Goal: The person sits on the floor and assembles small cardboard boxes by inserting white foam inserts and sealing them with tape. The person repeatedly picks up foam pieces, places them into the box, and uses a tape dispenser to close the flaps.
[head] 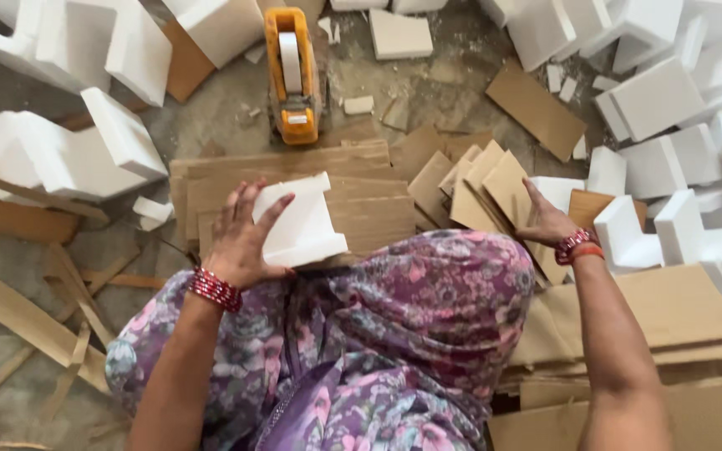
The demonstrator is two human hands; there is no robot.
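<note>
Head view, looking straight down over a lap in purple flowered cloth: the left hand (pixel 240 242) lies on the left side of a white foam block (pixel 301 224), its fingers (pixel 271 213) spread across the top face and the thumb tucked toward the near edge, so the block is pinched from its left side and held just above the knee. The block is notched, its long axis runs away from the body and leans a little to the right, and it rests over a stack of brown cardboard sheets (pixel 211 179) lying flat on the floor (pixel 227 108). The right hand (pixel 549 224) is well apart from the block, off to the right, palm down with fingers pressed on a fan of small cardboard pieces (pixel 482 188); it touches them and I cannot tell whether any 1 piece is actually gripped. So the block lies right of the left fingers and left of the right hand, with the left hand the nearer. Beyond the stack an orange tape dispenser (pixel 292 75) points away from the body. More white foam shapes (pixel 653 100) are heaped on the right and upper left, and cardboard strips (pixel 18 317) litter the floor on the left.
</note>
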